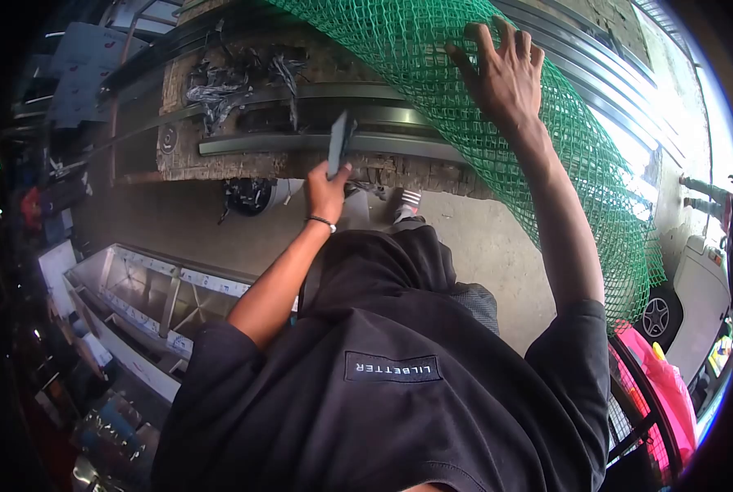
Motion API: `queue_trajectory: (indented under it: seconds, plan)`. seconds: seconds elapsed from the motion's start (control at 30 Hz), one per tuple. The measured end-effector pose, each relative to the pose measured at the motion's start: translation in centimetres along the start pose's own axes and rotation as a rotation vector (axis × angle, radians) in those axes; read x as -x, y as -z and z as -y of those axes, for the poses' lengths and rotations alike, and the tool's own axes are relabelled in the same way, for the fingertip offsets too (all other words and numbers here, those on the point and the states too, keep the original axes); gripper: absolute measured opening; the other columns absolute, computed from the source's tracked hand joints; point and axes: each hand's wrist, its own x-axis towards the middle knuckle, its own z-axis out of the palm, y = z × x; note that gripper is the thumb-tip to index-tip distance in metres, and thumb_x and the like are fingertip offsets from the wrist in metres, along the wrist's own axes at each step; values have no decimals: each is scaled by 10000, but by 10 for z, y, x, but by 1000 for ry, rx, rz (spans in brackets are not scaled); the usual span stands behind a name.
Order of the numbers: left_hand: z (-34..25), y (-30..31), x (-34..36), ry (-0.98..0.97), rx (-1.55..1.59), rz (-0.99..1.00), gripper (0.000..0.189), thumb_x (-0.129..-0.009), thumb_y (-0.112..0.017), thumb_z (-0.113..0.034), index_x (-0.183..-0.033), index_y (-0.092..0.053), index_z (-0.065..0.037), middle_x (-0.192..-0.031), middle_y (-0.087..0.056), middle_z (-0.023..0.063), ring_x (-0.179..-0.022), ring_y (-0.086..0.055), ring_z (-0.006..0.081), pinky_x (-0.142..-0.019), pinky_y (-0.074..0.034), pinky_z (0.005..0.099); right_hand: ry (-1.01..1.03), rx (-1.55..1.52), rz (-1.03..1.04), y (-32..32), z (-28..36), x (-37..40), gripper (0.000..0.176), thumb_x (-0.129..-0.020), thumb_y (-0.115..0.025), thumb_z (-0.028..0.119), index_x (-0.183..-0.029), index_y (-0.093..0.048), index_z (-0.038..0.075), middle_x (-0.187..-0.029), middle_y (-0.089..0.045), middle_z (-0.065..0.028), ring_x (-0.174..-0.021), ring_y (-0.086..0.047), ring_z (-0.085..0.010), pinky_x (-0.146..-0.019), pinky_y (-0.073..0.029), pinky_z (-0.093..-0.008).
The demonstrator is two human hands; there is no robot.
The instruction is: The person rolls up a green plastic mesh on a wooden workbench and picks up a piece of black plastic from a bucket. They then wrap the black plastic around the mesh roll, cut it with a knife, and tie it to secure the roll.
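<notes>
My left hand [327, 194] is closed around the lower end of a flat grey blade-like piece [338, 141] with a slanted tip, which points up over the near edge of the workbench. Its exact kind I cannot tell. My right hand [510, 78] reaches far forward and lies with spread fingers on a sheet of green plastic mesh [432, 70]. The mesh runs diagonally across the bench and hangs down past my right arm. Beneath and beside it, long metal profiles [325, 144] lie on the wooden bench [170, 156].
Crumpled dark plastic wrap [219, 94] sits on the bench's left part. Behind me at left stands a metal frame with compartments [149, 291]. More long profiles [596, 82] extend at the upper right. A pink cloth [665, 394] and a parked vehicle [690, 303] are at right.
</notes>
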Motion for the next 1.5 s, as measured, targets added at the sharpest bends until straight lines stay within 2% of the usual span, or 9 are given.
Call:
queue_trajectory:
  seconds: [0.1, 0.23, 0.43, 0.5, 0.73, 1.03, 1.17, 1.3, 1.5]
  plan:
    - [-95, 53, 2, 110, 251, 123, 293, -945, -775, -265, -810, -553, -129, -587, -442, -74, -451, -402, 17, -393, -267, 205, -10, 3, -9, 3, 2, -1, 452, -995, -574, 565, -1270, -597, 207, -1397, -531, -126, -1274, -492, -323, -1046, -363, -506]
    - [-205, 147, -17, 10, 447, 255, 188, -984, -726, -238, -938, -640, -77, -622, -448, -85, -446, -349, -3, -395, -240, 184, -13, -21, 2, 4, 1, 0, 453, -997, -569, 562, -1268, -595, 201, -1400, -528, -136, -1279, -488, -331, -1047, -362, -515]
    - [-271, 245, -111, -232, 565, 277, 164, -1044, -632, -246, -973, -590, -104, -570, -365, -91, -438, -301, 16, -406, -204, 209, -4, -38, -65, 1, 0, 3, 457, -1009, -534, 550, -1240, -571, 157, -1319, -551, -168, -1228, -497, -331, -1028, -360, -505]
    - [-256, 256, -150, -110, 545, 267, 147, -1022, -661, -235, -979, -603, -107, -568, -384, -85, -446, -324, 20, -405, -208, 211, -12, -64, -20, 3, 0, 2, 447, -1013, -533, 542, -1249, -573, 164, -1324, -548, -169, -1234, -497, -334, -1030, -361, -508]
    - [-203, 173, -162, 9, 641, 293, 226, -1006, -701, -272, -963, -607, -71, -600, -396, -76, -472, -349, 33, -430, -226, 207, -28, -34, -9, 5, 4, 2, 457, -1016, -530, 545, -1273, -572, 170, -1403, -521, -189, -1249, -497, -344, -1053, -358, -524]
    - [-358, 116, -119, -541, 551, 776, 215, -1020, -666, -256, -981, -637, -46, -720, -523, -57, -532, -365, 15, -500, -273, 202, -50, -91, -43, 8, 4, 1, 767, -996, -515, 621, -1471, -434, 24, -1383, -547, -150, -1218, -521, -317, -1054, -368, -482]
    - [-428, 115, -115, -511, 646, 807, 228, -1021, -676, -306, -989, -651, -82, -644, -515, -57, -475, -389, 34, -461, -290, 208, -51, -1, 23, 7, 3, 0, 881, -991, -433, 701, -1557, -375, 28, -1414, -525, -151, -1248, -495, -310, -1089, -347, -482]
    - [-475, 126, -104, -707, 598, 891, 220, -1019, -680, -303, -977, -644, -89, -635, -493, -68, -488, -383, 25, -471, -287, 198, -77, -70, 74, 13, 6, 0, 959, -955, -402, 780, -1544, -397, 23, -1484, -486, -171, -1301, -466, -329, -1124, -321, -500]
    - [-449, 105, -109, -413, 670, 769, 215, -1023, -676, -285, -967, -633, -81, -636, -515, -52, -459, -379, 49, -443, -268, 215, -112, -112, 80, 11, 3, 3, 1089, -886, -386, 872, -1551, -384, 9, -1498, -469, -199, -1350, -434, -372, -1162, -289, -528]
